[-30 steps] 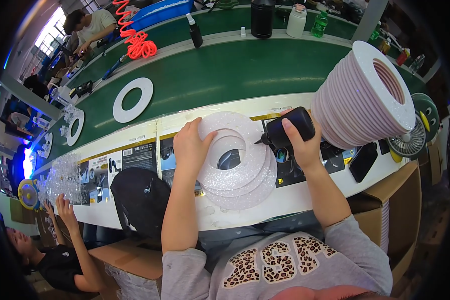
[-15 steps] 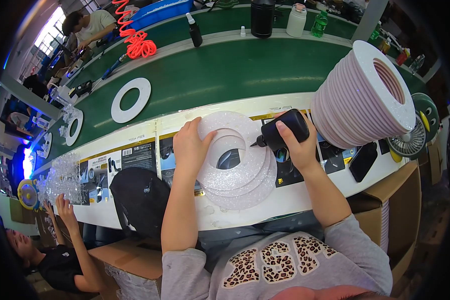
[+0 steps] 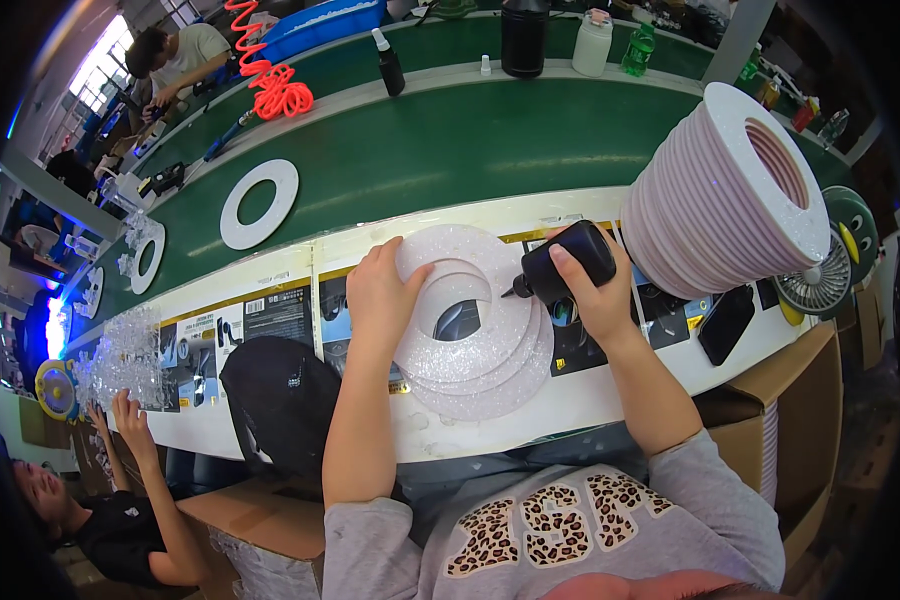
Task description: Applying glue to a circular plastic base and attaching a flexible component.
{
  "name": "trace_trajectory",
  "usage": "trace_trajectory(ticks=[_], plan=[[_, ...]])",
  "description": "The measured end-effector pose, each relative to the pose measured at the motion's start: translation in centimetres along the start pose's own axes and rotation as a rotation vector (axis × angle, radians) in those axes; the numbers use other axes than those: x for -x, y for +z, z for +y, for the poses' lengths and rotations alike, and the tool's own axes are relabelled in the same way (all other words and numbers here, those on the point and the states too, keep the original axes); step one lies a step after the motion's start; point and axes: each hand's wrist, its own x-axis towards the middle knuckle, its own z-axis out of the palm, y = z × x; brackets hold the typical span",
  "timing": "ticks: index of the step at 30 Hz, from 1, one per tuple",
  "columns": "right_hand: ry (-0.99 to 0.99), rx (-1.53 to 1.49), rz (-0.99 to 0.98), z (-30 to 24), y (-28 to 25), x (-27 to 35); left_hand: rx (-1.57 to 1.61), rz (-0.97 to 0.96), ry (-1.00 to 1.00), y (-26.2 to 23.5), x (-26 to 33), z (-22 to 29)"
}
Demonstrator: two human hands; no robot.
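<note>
Several flat white glittery rings (image 3: 470, 376) lie overlapped in a fanned pile on the table before me. My left hand (image 3: 380, 292) grips the left edge of the upper ring, its thumb on the ring's face. My right hand (image 3: 602, 290) is wrapped round a black squeeze bottle (image 3: 568, 262), tilted so that its pointed nozzle aims down-left. The nozzle tip is over the right part of the top ring; whether it touches cannot be told. Right of this hand stands a tall, leaning stack of similar rings (image 3: 705, 200).
A green conveyor belt (image 3: 400, 150) runs behind the table, carrying loose white rings (image 3: 259, 204). A dark phone (image 3: 727, 325) and a small fan (image 3: 818, 278) sit at right. Left are a black cap (image 3: 280, 400), clear plastic pieces (image 3: 125, 365) and a co-worker's hand (image 3: 132, 425).
The loose rings on the belt have shifted slightly left. The bottle in my right hand has tipped very little; my left hand keeps its place on the ring.
</note>
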Motion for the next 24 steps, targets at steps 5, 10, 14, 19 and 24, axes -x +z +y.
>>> trace_trajectory(ticks=[5,10,14,19,24], plan=[[0.028,-0.007,-0.016,-0.6,0.0,-0.1,0.013,-0.005,-0.011,-0.4,-0.1,0.2],[0.038,0.002,-0.016,-0.1,-0.3,0.0,-0.014,-0.075,-0.071,-0.6,-0.1,0.7],[0.059,-0.085,0.047,-0.2,-0.3,0.0,0.011,-0.083,-0.08,-0.7,0.1,0.7],[0.109,-0.177,0.117,0.1,-0.8,-0.3,0.019,-0.081,-0.08,-1.1,0.3,1.1],[0.279,-0.261,0.189,0.4,-1.1,-1.0,0.042,-0.059,-0.065,-1.1,0.3,1.1]])
